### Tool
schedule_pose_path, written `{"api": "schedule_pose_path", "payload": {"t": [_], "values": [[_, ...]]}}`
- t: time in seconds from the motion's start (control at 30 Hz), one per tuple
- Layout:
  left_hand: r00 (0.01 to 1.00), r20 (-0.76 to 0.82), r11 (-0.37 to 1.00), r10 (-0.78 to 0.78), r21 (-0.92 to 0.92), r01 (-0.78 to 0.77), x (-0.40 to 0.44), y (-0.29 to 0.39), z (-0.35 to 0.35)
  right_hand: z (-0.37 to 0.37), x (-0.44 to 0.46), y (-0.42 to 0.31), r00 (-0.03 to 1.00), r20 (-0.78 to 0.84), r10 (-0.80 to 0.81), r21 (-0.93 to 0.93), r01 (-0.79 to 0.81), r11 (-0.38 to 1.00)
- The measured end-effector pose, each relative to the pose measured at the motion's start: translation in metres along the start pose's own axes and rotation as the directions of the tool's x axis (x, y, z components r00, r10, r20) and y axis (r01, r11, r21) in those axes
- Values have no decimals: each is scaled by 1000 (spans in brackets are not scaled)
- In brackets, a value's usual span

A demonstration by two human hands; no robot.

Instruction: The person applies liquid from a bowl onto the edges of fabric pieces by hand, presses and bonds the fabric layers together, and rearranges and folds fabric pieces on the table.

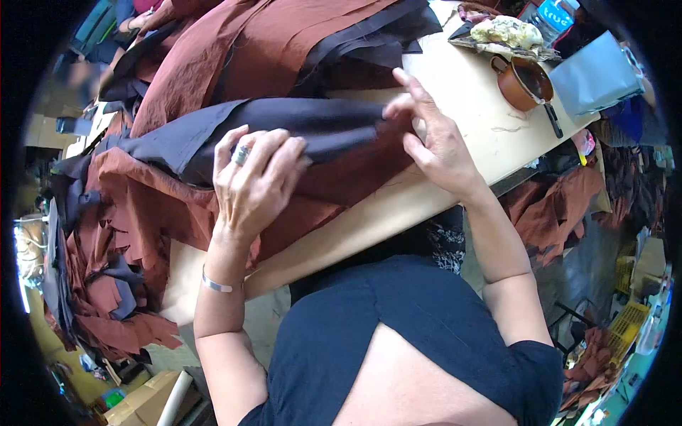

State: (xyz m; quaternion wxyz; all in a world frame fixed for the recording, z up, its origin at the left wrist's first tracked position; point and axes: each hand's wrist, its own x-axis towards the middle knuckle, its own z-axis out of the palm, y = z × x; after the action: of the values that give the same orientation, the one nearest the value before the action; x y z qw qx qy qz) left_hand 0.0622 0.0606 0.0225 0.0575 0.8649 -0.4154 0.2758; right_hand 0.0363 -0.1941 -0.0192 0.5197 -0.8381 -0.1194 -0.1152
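Dark navy cloth (pixel 284 121) lies over rust-brown cloth (pixel 320 188) on the pale table (pixel 483 128). My left hand (pixel 259 174), with a ring on one finger, is curled at the front edge of the navy cloth; whether it pinches the fabric is hidden under the fingers. My right hand (pixel 433 138) is at the right end of the cloth, its fingers spread and slightly blurred, with no cloth clearly gripped. Behind them rises a big heap of rust-brown cloth (pixel 192 78) with dark layers in it.
At the back right are a brown pot (pixel 524 84), a water bottle (pixel 554 20), a grey-blue pouch (pixel 595 74) and a black-handled tool (pixel 553 121). Cloth scraps (pixel 114 284) hang over the table's left end. Another person's arm (pixel 135 23) shows at the upper left.
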Motion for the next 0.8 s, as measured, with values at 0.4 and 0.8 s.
{"api": "schedule_pose_path", "payload": {"t": [0.4, 0.8], "values": [[963, 250, 867, -101, -453, 208, 48, 39, 41, -45, -12, 22, 968, -252, 19, -191, -69, 979], [963, 269, 717, -30, -665, 208, 67, 35, 62, -167, -60, 69, 797, -601, -63, -687, -475, 549]]}}
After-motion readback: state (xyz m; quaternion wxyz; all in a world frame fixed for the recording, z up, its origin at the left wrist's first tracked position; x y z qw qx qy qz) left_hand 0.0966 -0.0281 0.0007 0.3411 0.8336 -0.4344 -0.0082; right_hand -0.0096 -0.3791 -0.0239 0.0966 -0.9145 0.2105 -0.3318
